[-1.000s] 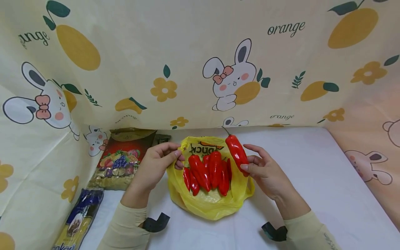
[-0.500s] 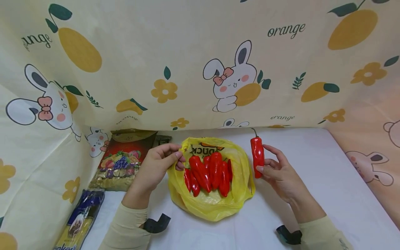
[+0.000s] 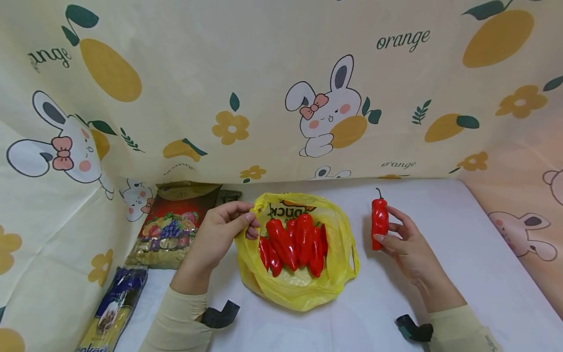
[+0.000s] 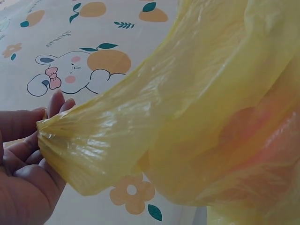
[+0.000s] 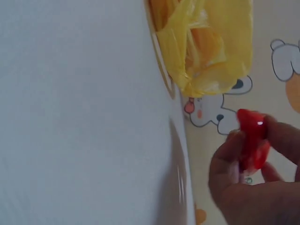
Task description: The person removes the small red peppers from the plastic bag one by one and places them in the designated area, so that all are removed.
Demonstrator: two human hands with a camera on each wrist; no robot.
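I saw the left hand [image 3: 222, 232], fingers pinching the yellow plastic bag [image 3: 303, 297], probably keeping it open; the right hand's [image 3: 406, 252] fingers pinched a red chili pepper [image 3: 379, 215]. Similar chilies [image 3: 303, 239] lay inside.

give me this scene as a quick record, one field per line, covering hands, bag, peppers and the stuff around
left hand: pinches the rim of the yellow bag
right hand: holds one red pepper, stem end up
held pepper position: right of the bag, apart from it
bag: mouth open, on the white table
bag contents: several red peppers
left side: fruit-print packet; blue and yellow packet nearer the person
backdrop: rabbits, oranges and flowers
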